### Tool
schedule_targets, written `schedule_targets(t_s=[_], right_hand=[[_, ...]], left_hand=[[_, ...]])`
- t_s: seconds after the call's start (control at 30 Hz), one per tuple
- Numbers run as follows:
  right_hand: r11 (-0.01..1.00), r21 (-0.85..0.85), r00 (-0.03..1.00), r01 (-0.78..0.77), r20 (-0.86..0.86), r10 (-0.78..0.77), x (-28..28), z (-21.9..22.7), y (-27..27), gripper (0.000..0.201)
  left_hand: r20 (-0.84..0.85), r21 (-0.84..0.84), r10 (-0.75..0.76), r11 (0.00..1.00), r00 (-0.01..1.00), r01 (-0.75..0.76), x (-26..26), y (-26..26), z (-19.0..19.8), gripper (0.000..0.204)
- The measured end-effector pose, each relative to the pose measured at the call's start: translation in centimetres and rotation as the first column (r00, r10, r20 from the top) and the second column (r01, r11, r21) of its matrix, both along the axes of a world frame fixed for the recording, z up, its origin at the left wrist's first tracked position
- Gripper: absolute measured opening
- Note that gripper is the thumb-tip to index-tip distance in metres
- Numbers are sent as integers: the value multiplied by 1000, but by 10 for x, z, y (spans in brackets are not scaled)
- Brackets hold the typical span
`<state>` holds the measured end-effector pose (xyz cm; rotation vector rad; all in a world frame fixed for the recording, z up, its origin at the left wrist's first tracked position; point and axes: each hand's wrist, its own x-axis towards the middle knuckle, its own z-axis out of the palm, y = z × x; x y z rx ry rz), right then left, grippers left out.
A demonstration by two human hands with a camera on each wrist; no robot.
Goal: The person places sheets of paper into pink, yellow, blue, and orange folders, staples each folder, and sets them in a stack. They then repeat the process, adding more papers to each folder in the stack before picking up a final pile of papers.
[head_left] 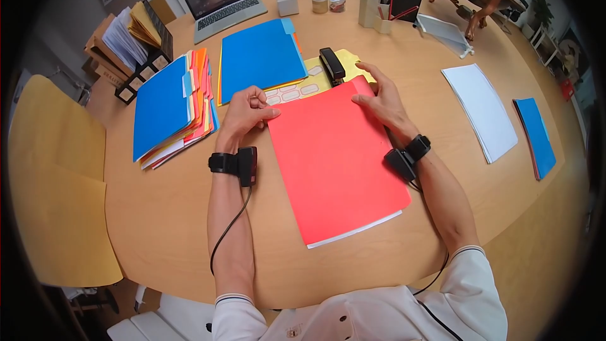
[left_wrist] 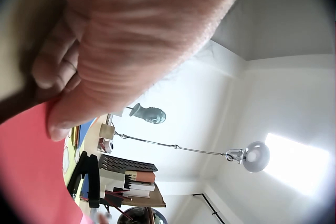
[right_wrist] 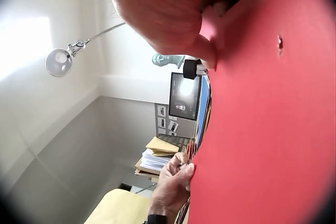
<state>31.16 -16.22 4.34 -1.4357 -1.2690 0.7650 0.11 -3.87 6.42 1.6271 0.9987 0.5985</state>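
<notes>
The red folder sat over the tabletop, long axis roughly fore-and-aft. The left hand's grip pinched its far left corner; the right hand's grip held its far right corner, nearer the black stapler.

And here's my own side on the head view: behind the left fingers, a black wrist strap with a boxy black camera, thin black cable trailing; behind the right fingers, a matching strap, camera and cable. Farther back from the fingers, I'm in a white top, short sleeves edged with thin dark stripes, a dark button and small chest emblem on the front
</notes>
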Motion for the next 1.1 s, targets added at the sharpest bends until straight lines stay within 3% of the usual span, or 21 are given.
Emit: schedule_targets(t_s=[0.13, 0.2, 0.33, 0.4, 0.6, 1.1], right_hand=[[993, 114, 991, -24, 131, 9, 1, -8, 8, 73], [978, 208, 910, 8, 403, -94, 0, -10, 11, 74], [982, 189, 851, -21, 518, -82, -6, 1, 9, 73], [999, -2, 720, 53, 693, -37, -11, 10, 6, 69], [997, -7, 645, 71, 763, -41, -13, 7, 6, 62], [995, -56, 626, 82, 780, -7, -13, 12, 4, 63]], left_hand=[[0, 47, 51, 998, 999, -51, 1, 2, -5, 31], [12, 56, 65, 996, 998, -66, 1, 2, -6, 31], [7, 86, 81, 993, 997, -82, 1, 0, -4, 32], [-2, 92, 79, 993, 997, -79, 1, 0, -4, 32], [-33, 99, 66, 993, 997, -62, 1, 2, -5, 31], [-86, 112, 46, 993, 995, -37, 1, 6, -7, 27]])
